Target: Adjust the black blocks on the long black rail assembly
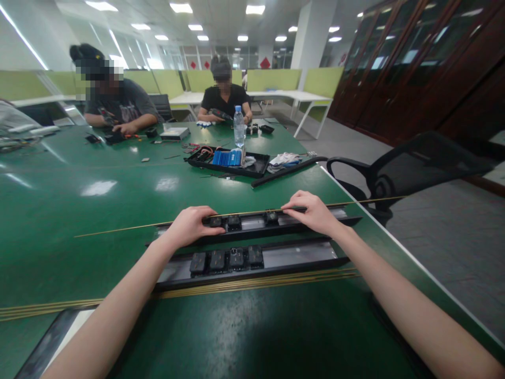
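Right hand [313, 213] pinches the thin gold rod [252, 212], left hand [191, 226] at a black block [216, 221], grip unclear; guide rod straight along the channel [255, 223], no bending.

thin brass-coloured rod [118, 230]; extended past both ends of far black channel [253, 223]; channel lay open-side up; black blocks [234, 222] sat inside

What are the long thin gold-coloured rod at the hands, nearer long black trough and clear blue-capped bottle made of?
Long thin gold-coloured rod: likely brass-like metal; yellow sheen, slim and straight.
Nearer long black trough: metal or plastic, can't tell; dark outside, silvery-grey inside.
Clear blue-capped bottle: probably smooth plastic; see-through walls with bright highlights.
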The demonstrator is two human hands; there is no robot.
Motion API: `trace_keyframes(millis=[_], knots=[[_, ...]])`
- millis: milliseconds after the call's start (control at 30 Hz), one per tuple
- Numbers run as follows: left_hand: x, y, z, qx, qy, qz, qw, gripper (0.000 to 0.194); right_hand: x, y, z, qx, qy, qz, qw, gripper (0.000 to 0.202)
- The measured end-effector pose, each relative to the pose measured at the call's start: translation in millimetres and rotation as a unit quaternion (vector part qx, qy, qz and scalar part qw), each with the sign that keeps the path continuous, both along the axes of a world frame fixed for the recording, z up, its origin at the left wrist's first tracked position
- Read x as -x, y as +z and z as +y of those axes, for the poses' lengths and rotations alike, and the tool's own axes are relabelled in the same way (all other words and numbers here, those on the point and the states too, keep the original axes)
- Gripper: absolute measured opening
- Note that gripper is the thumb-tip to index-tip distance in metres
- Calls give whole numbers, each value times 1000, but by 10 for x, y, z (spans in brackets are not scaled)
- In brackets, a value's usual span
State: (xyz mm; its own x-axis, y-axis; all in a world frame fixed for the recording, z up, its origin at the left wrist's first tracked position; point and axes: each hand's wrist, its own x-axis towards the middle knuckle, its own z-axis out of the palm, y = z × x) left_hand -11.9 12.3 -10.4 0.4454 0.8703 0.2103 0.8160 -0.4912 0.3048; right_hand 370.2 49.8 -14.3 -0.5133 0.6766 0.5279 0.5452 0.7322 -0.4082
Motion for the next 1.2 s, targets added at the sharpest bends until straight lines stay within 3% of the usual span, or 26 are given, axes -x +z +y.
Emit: trace_keyframes(millis=[1200], knots=[[-8,14,4,-6,-11,0,1000,51,-78,43,17,39,-7,-3,999,17]])
